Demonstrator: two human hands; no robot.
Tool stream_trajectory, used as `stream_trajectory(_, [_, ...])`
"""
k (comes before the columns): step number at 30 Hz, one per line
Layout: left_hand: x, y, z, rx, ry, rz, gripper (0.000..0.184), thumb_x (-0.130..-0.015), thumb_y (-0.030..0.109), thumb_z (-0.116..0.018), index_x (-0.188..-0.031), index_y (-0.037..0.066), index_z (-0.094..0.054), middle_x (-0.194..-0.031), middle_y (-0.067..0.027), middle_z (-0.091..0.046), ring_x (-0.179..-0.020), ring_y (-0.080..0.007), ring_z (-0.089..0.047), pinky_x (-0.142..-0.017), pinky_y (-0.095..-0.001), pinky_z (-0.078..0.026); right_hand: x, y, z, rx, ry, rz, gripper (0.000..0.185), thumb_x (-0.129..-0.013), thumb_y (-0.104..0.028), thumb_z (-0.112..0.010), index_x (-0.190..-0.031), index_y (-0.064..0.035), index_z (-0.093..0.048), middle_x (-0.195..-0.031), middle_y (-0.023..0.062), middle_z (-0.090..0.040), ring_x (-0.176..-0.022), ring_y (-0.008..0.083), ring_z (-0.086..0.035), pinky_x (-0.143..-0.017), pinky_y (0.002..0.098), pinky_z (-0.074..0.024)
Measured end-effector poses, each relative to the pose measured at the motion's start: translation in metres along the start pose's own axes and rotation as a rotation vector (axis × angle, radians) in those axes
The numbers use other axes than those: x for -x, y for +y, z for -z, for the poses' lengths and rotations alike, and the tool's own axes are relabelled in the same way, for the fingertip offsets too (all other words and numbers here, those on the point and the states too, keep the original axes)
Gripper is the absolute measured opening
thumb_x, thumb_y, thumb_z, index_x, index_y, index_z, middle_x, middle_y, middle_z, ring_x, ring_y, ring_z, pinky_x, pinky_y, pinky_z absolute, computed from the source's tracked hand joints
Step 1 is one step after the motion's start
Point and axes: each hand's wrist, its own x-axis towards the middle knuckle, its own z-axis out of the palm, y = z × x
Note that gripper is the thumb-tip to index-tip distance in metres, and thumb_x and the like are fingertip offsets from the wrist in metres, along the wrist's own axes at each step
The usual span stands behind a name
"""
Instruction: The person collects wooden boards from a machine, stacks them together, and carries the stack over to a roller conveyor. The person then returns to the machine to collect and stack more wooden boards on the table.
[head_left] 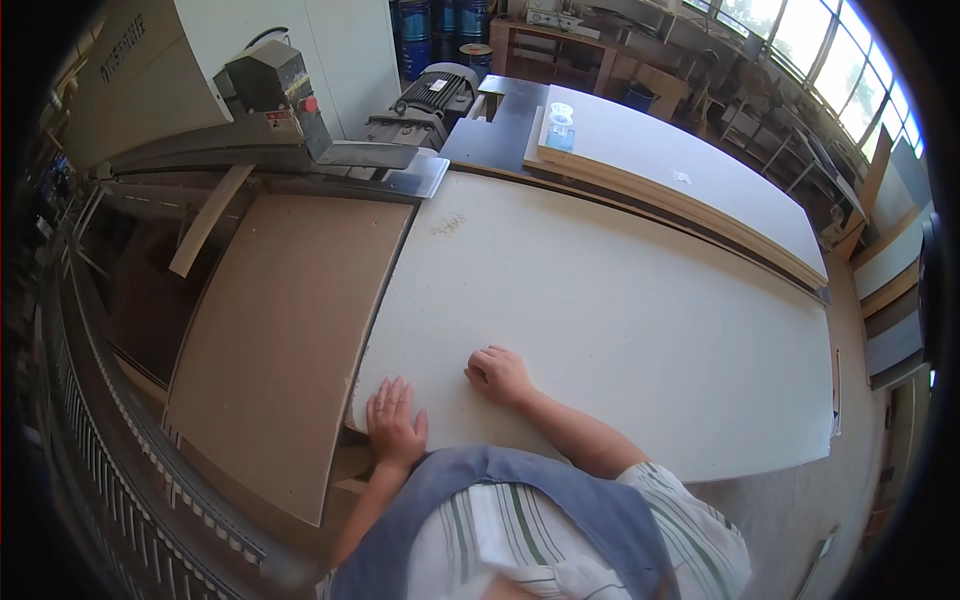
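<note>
A large white board (610, 350) lies flat in front of me. My left hand (396, 420) rests palm down at its near left corner, fingers stretched out over the edge. My right hand (498, 375) is on the board's surface further in, its fingers curled into a loose fist with nothing showing from it. Beside the white board on the left lies a brown panel (290, 330), a narrow dark gap between them. A small patch of sawdust (448, 225) sits near the white board's far left corner.
Across the far side lies a stack of white-faced boards (680, 180) with a clear plastic bottle (561, 128) on it. A machine head with a red button (309, 104) and a motor (435, 95) stand at far left. A wood strip (212, 220) juts out below. Panels (890, 300) lean at right.
</note>
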Motion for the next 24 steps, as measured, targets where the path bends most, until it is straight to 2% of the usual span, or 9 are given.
stream_trajectory(9, [-0.002,0.001,0.009,-0.003,0.026,0.022,0.048,-0.08,0.017,-0.064,-0.125,0.001,-0.06,-0.136,-0.0151,-0.057,-0.133,-0.0333,-0.047,-0.113,-0.0482,-0.03,-0.002,-0.003,0.003,0.028,-0.019,-0.018,0.012,-0.081,-0.014,-0.065,-0.077,-0.0092,-0.056,-0.072,0.0046,-0.06,-0.071,0.0246,-0.057,-0.065,0.034,-0.0472])
stream_trajectory(13, [-0.001,-0.013,0.009,0.197,0.041,-0.033,0.045,-0.08,0.016,-0.065,-0.122,0.001,-0.062,-0.129,-0.0141,-0.062,-0.126,-0.0318,-0.053,-0.109,-0.0461,-0.037,-0.003,-0.004,0.001,-0.013,0.022,0.012,0.012,-0.08,-0.01,-0.066,-0.074,-0.0092,-0.055,-0.069,0.0043,-0.058,-0.067,0.0243,-0.055,-0.063,0.0336,-0.0461])
stream_trajectory(15, [-0.008,-0.024,0.013,0.343,0.101,0.035,0.044,-0.079,0.012,-0.066,-0.121,0.002,-0.062,-0.125,-0.0128,-0.064,-0.118,-0.0301,-0.058,-0.102,-0.0406,-0.044,-0.004,-0.007,0.003,-0.039,0.025,0.007,0.012,-0.079,-0.009,-0.066,-0.073,-0.0091,-0.055,-0.068,0.0045,-0.057,-0.064,0.0246,-0.054,-0.062,0.0337,-0.0454])
stream_trajectory(20, [-0.063,-0.091,0.03,0.106,0.212,0.041,0.044,-0.08,0.013,-0.067,-0.123,0.003,-0.062,-0.125,-0.0109,-0.065,-0.11,-0.0284,-0.063,-0.095,-0.0368,-0.048,-0.005,-0.005,0.0,-0.042,-0.004,0.026,0.012,-0.078,-0.008,-0.066,-0.073,-0.0088,-0.055,-0.068,0.0048,-0.058,-0.064,0.0245,-0.053,-0.061,0.0338,-0.0451])
stream_trajectory(23, [-0.112,-0.148,0.038,-0.129,0.133,0.178,0.061,-0.082,0.022,-0.071,-0.136,0.004,-0.051,-0.137,-0.0153,-0.056,-0.123,-0.0302,-0.055,-0.105,-0.0392,-0.042,-0.003,-0.002,-0.004,-0.038,0.024,0.036,0.013,-0.077,-0.007,-0.067,-0.073,-0.0087,-0.055,-0.068,0.0048,-0.058,-0.063,0.0244,-0.053,-0.061,0.0339,-0.045])
stream_trajectory(24, [-0.13,-0.167,0.041,-0.201,0.07,0.238,0.068,-0.082,0.029,-0.071,-0.141,0.005,-0.045,-0.143,-0.0175,-0.048,-0.129,-0.0321,-0.048,-0.109,-0.0413,-0.037,-0.003,-0.003,-0.005,-0.038,0.02,0.041,0.013,-0.077,-0.007,-0.067,-0.073,-0.0087,-0.055,-0.068,0.0048,-0.058,-0.063,0.0244,-0.053,-0.061,0.0339,-0.045])
